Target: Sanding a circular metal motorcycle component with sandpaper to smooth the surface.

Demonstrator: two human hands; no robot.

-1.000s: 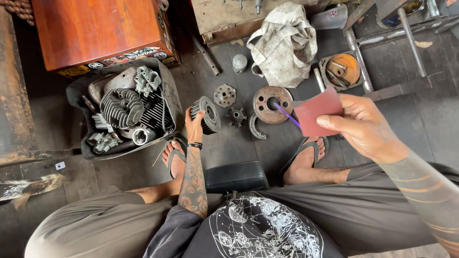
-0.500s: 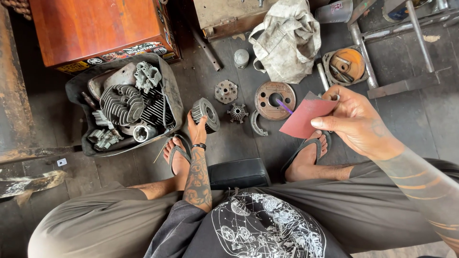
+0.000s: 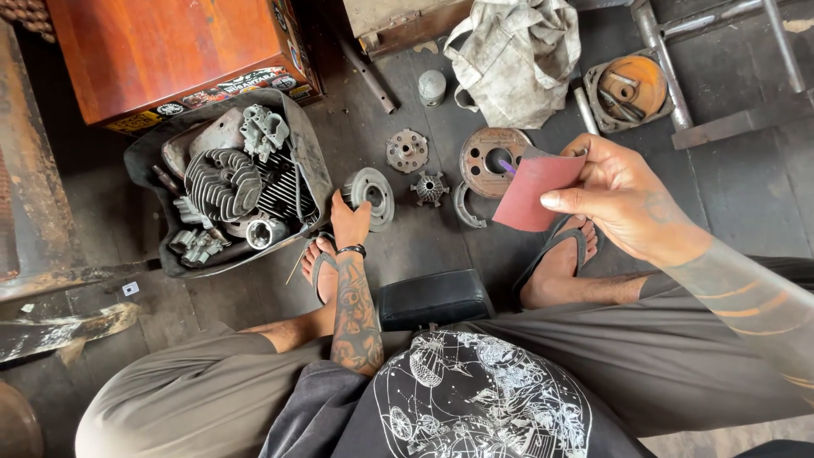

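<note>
My right hand [image 3: 623, 199] holds a reddish sheet of sandpaper [image 3: 534, 191] up above the floor, pinched between thumb and fingers. My left hand [image 3: 349, 222] reaches down and grips a round grey metal engine part [image 3: 370, 195] that stands on edge on the floor. Just right of it lie a small toothed hub [image 3: 430, 187], a round flanged plate [image 3: 407, 150], a curved shoe piece [image 3: 465, 208] and a rusty brake plate [image 3: 490, 157] with a purple stick in its hole. I sit on a low black stool [image 3: 432, 297].
A dark tray [image 3: 305, 153] at left holds a finned cylinder head [image 3: 222, 181] and other engine parts. A red-brown box [image 3: 170, 51] stands behind it. A dirty cloth bag [image 3: 513, 59], a small can [image 3: 432, 86] and a rusty dish of tools [image 3: 627, 89] lie at the back.
My right hand has brought the sandpaper lower and nearer to me. My left hand stays on the round metal part; the view has shifted slightly.
</note>
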